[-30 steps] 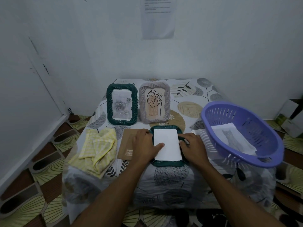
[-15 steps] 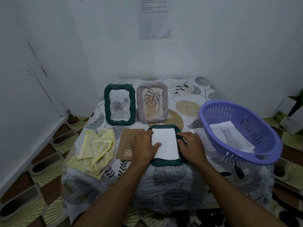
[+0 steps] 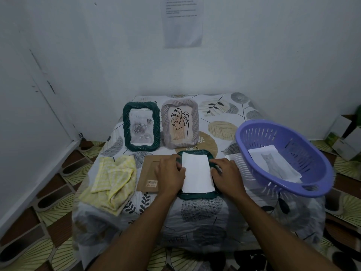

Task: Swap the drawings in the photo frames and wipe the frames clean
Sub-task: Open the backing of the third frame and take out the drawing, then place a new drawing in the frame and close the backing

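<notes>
Progress looks early, I reckon: left hand (image 3: 172, 173) presses white paper sheet (image 3: 197, 173) into face-down dark green twisted frame (image 3: 197, 195), right hand (image 3: 226, 173) grip unclear; brown cardboard backing (image 3: 148, 171) off, yellow checked cloth (image 3: 113, 178) untouched.

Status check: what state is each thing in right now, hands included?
Standing green frame: upright, rose drawing inside.
Grey frame: upright, leaf drawing inside.
Flat green frame: face down, back open.
White sheet: lying in it.
Cardboard backing: off, flat alongside.
Yellow cloth: crumpled, unheld.
Purple basket: holds cat drawing.
Left hand: on sheet's left edge.
Right hand: at frame's right edge.
</notes>
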Demonstrator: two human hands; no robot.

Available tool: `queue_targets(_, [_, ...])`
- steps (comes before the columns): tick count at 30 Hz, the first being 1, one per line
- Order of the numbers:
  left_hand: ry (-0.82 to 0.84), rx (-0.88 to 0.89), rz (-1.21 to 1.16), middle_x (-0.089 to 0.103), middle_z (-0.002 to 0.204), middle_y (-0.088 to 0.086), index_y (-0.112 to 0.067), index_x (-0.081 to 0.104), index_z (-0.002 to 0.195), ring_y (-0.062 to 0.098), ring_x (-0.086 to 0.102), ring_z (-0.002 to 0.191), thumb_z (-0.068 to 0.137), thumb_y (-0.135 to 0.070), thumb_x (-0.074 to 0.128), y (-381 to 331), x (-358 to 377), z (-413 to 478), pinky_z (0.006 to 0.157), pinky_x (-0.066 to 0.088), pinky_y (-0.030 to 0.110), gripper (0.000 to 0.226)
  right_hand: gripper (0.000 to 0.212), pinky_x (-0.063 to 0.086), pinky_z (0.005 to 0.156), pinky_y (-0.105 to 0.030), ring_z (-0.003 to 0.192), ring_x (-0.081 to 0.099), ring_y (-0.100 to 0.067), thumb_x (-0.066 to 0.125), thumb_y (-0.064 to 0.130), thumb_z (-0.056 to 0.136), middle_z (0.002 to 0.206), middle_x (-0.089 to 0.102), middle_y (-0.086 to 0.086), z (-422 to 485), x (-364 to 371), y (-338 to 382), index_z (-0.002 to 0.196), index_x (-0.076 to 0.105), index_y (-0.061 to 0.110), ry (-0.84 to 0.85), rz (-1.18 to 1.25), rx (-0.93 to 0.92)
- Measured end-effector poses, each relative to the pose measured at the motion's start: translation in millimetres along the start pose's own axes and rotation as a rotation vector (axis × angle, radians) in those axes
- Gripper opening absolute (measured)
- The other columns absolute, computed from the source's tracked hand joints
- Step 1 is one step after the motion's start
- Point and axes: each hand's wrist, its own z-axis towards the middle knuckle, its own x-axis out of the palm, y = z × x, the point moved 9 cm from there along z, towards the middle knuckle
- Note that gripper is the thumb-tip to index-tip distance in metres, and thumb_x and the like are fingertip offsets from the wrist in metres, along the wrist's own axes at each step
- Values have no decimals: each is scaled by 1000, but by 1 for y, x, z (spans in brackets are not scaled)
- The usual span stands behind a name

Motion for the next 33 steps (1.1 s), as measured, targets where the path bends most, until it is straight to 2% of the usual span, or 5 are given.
queue_targets(5, [27, -63, -164, 70, 86, -5, -21, 72, 100, 19, 63, 91, 79, -15, 66, 8, 2, 1, 90, 48, 43, 22, 33, 41, 92, -38, 105, 51, -27, 55, 18, 90, 116, 65, -8, -1, -1, 2, 122, 64, 17, 10, 7, 18])
queue_targets(11, [57, -97, -374, 63, 77, -2, -11, 68, 89, 8, 55, 71, 89, -10, 61, -1, -16, 3, 62, 41, 15, 7, 35, 43, 99, -43, 114, 52, -28, 56, 19, 90, 123, 60, -11, 3, -5, 0, 124, 61, 15, 59, 96, 75])
queue_targets(21, [117, -254, -768, 72, 88, 13, -9, 65, 87, 25, 65, 78, 87, -10, 65, -2, -16, 5, 70, 54, 40, 1, 28, 49, 86, -37, 104, 55, -22, 61, 15, 86, 112, 66, -4, 11, -91, 77, 113, 67, 15, -182, -84, -286])
queue_targets(28, [272, -391, -827, 71, 95, 14, -5, 63, 90, 29, 71, 80, 88, -3, 63, -43, 28, 0, 63, 60, 40, 3, 61, 45, 98, -39, 118, 55, -30, 68, 33, 86, 134, 58, -12, 21, -113, -12, 139, 47, 13, 295, -168, 293])
queue_targets(33, [329, -408, -811, 69, 90, 18, -6, 59, 81, 27, 68, 76, 88, 3, 60, -73, 64, 1, 60, 60, 36, 11, 42, 52, 92, -43, 100, 63, -26, 67, 19, 84, 112, 68, -10, 24, -135, -11, 124, 64, 10, 216, -51, 286])
